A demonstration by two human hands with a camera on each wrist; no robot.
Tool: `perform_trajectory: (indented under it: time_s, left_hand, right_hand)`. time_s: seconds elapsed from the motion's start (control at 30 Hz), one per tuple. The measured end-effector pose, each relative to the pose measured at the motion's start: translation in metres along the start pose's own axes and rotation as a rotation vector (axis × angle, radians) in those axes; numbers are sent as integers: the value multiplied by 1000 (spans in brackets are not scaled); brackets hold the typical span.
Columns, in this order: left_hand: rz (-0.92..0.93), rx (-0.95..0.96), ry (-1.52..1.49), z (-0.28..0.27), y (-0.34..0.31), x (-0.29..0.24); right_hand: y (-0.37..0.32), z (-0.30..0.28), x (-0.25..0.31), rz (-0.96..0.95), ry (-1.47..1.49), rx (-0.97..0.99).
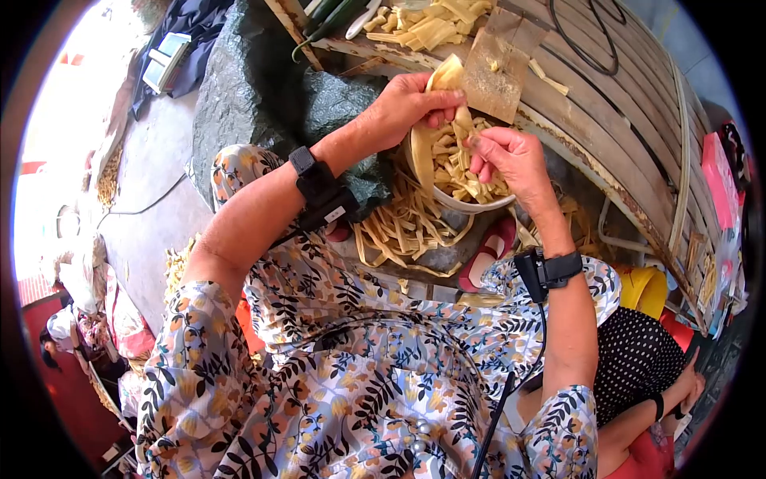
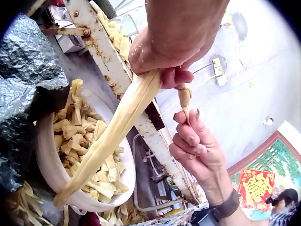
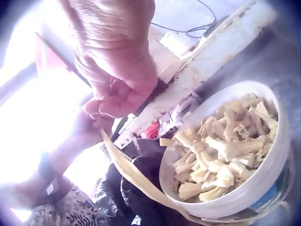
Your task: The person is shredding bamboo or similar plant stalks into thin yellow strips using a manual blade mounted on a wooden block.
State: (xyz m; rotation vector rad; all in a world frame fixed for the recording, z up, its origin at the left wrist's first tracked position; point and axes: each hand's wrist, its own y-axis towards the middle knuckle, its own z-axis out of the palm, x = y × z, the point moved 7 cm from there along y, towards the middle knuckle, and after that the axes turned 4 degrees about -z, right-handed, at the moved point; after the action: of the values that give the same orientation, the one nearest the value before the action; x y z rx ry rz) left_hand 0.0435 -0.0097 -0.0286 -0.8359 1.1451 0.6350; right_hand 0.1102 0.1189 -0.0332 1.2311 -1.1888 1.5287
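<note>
**Holding a pale strip over the white bowl**

Gripping the top of a long, pale yellow strip [image 1: 447, 76], the left hand [image 1: 411, 108] has its fingers curled round the gathered sheet just above the bowl [image 1: 459, 203]. From that grip the strip hangs down and to the person's left, crosses the bowl's rim and trails off over its near side, as the left wrist view shows [image 2: 117, 127].

The right hand [image 1: 511, 160] sits just beside the left, over the far side of the bowl. Its thumb and forefinger pinch the thin tail under a small knot [image 2: 185, 96] at the strip's end, and the other fingers are curled in loosely. The two hands nearly touch at the knot.

The bowl is heaped with short knotted pieces [image 3: 221, 150] of the same stuff. It stands just beside the rusty white edge rail of a slatted wooden bench [image 1: 606, 112]. A loose heap of uncut strips [image 1: 399, 227] lies against the bowl's near side, partly under it.

On the bench a small brown board [image 1: 495, 68] lies at the edge nearest the hands, and more cut pieces [image 1: 423, 24] are piled beyond it. A dark crumpled sheet [image 1: 255, 88] covers the ground to the left of the bowl.
</note>
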Motion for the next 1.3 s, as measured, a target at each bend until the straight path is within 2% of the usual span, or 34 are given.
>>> perform_trajectory:
  time_s: [0.13, 0.27, 0.37, 0.5, 0.6, 0.73, 0.93, 1.3]
  left_hand:
    - [20, -64, -71, -5, -2, -12]
    - [46, -23, -73, -7, 2, -16]
    - [25, 53, -134, -6, 7, -10]
    - [-75, 163, -35, 8, 0, -7]
    - [-10, 233, -70, 22, -2, -9]
    - [0, 153, -83, 17, 1, -12]
    - [-25, 188, -124, 12, 2, -15]
    - [-38, 110, -133, 8, 5, -13]
  right_hand:
    - [5, 8, 13, -72, 42, 56]
    - [5, 10, 17, -88, 40, 8]
    - [5, 4, 19, -150, -41, -63]
    - [5, -2, 29, -262, -175, -152]
    - [6, 1, 34, -281, -255, -162]
    - [4, -1, 35, -237, -138, -199]
    - [1, -1, 39, -246, -167, -206]
    - [1, 2, 40, -247, -215, -203]
